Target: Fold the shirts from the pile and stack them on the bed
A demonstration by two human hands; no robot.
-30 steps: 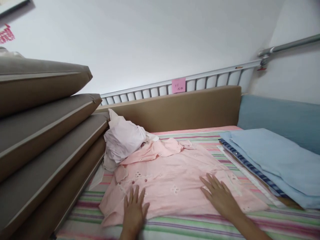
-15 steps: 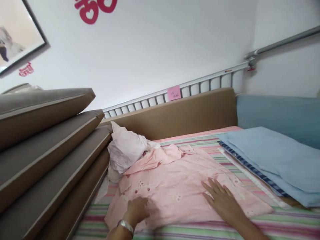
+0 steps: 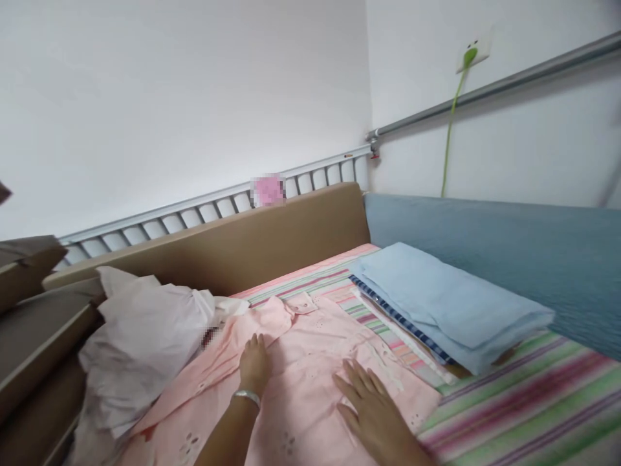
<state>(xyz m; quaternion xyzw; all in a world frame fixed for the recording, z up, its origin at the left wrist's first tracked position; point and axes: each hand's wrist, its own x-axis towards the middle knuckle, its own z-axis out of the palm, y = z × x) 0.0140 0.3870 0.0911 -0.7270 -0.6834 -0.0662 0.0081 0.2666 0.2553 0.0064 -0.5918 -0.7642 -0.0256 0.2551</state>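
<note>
Two hands are laid on a pink shirt (image 3: 310,382) that's spread flat on the striped bed sheet (image 3: 533,395). Left hand (image 3: 255,366) is rested near the collar, fingers loosely curled, nothing pinched. Right hand (image 3: 371,404) is pressed flat, fingers spread. A crumpled pale garment (image 3: 140,336) is bunched just left, and folded blue cloth (image 3: 451,304) is stacked to the right.

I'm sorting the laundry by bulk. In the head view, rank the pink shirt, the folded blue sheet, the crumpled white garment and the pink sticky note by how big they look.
1. pink shirt
2. blue sheet and white garment: look alike, and the garment lies nearer, so unranked
3. sticky note, smallest, though farthest away
</note>
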